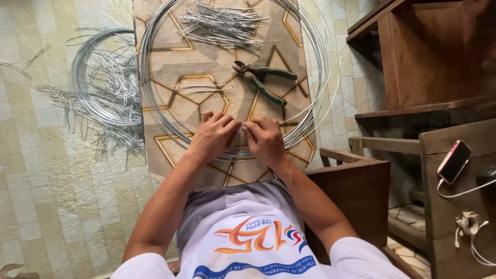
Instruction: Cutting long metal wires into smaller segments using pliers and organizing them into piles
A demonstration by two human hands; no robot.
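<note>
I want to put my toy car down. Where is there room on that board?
Free: the patch inside the wire coil between the pliers, the loose wire piece and the hands. Crowded: the top, under the cut wires.

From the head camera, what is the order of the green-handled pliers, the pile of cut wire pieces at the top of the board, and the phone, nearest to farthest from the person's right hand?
From the right hand:
1. Green-handled pliers, just beyond the hand on the patterned board.
2. Pile of cut wire pieces, at the board's far end, slightly left.
3. Phone, far off to the right on the wooden furniture, with a white cable plugged in.
</note>
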